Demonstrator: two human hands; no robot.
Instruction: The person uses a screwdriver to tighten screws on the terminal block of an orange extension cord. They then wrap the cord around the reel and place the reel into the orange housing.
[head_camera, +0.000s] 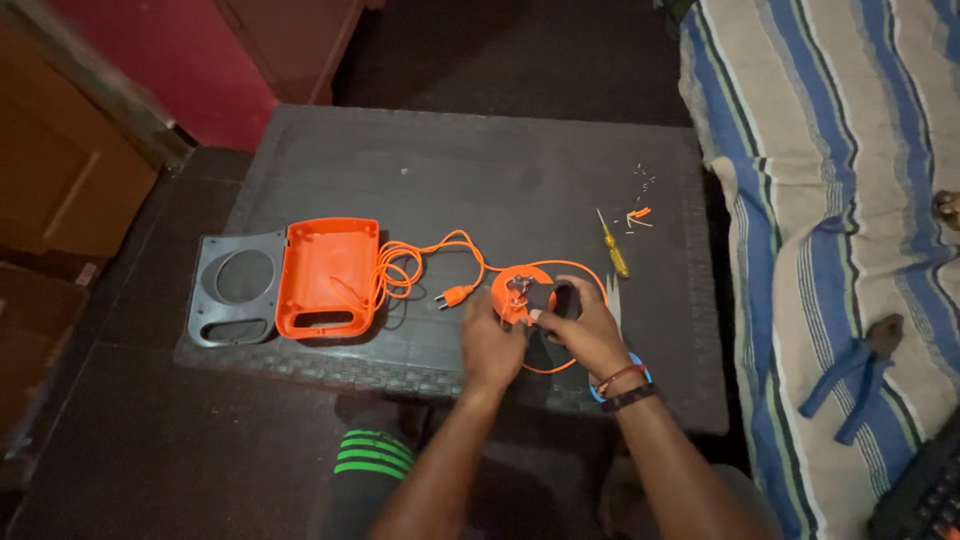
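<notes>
On the dark textured tabletop (450, 160), which fills the middle of the view, a person sits at the near edge with a striped blanket (830, 200) draped close along the right side. An orange housing shell (325, 275) lies open near the left edge, touching a grey cover plate (232, 290) that overhangs the corner slightly. From the shell an orange cord (425, 255) loops across to a two-pin plug (456, 296) lying just left of the hands. The left hand (490, 345) and right hand (590, 330) both grasp an orange cord reel (522, 290), fingertips pinched at its metal contacts in the middle. Judging from this, fine work at the contacts goes best with the reel braced flat on the table and the cord kept slack, not tugged. A yellow-handled screwdriver (613, 245) lies within reach to the right, beside small wire trimmings (638, 215). Open room lies behind the reel toward the far edge; the near edge is just beneath the wrists, so small parts could roll off there.
</notes>
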